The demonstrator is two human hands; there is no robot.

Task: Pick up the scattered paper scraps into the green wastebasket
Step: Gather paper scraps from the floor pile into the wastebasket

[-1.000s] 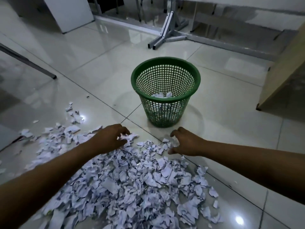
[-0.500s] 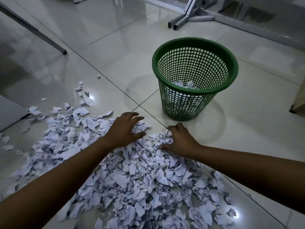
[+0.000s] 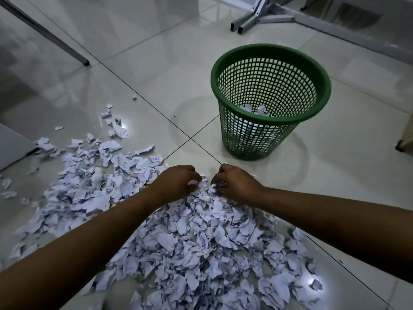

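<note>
1. Both hands, the left hand (image 3: 176, 183) and the right hand (image 3: 235, 184), curled their fingers around paper scraps (image 3: 190, 238) at the pile's far edge.
2. Beyond them the green wastebasket (image 3: 270, 121) stood upright on the glossy tiled floor (image 3: 156, 70), some scraps inside.
3. Metal table legs (image 3: 257, 17) stood behind it.

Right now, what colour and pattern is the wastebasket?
Green, with an open grid-mesh wall and a solid rim; the wastebasket shows only in the head view.
</note>
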